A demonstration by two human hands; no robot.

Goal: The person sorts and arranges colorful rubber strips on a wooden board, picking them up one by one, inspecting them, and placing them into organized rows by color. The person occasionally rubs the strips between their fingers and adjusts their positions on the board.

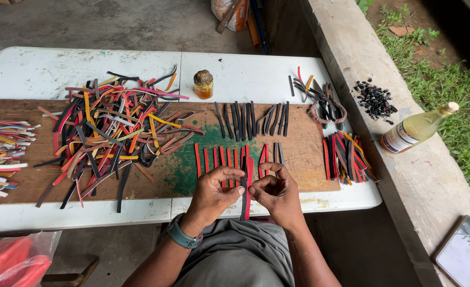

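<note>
Both hands, left hand [212, 192] and right hand [275, 192], pinch flat red-and-black strips [245, 197].

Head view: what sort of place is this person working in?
Probably an informal outdoor or semi-open craft workspace. A white folding table carries a wooden board covered in coloured strips, and beside it a concrete ledge borders grass. Both hands hold a red and black strip.
</note>
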